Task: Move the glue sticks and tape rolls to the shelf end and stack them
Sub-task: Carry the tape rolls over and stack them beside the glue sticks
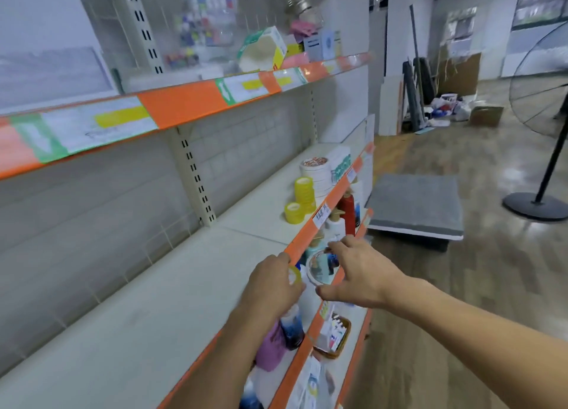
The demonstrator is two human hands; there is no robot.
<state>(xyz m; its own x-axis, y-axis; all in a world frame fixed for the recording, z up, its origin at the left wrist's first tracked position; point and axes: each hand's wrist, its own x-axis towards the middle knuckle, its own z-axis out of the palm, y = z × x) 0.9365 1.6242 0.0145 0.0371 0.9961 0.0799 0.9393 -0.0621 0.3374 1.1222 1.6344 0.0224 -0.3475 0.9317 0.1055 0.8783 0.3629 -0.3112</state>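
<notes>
2 bare forearms enter from the lower edge of the frame, with no sleeves showing. The left hand (270, 285) and right hand (362, 276) wear no gloves, rings or watch.

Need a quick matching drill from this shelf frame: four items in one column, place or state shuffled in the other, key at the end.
Items
1. left hand
2. right hand
3. yellow tape stack
4. single yellow tape roll

Place or state
A. stacked upright on the middle shelf, toward its far end
B. grips a yellow tape roll at the orange shelf edge
C. fingers spread, holding nothing
D. lies alone on the shelf, at the foot of the stack

Pairs: 1-B, 2-C, 3-A, 4-D
</notes>
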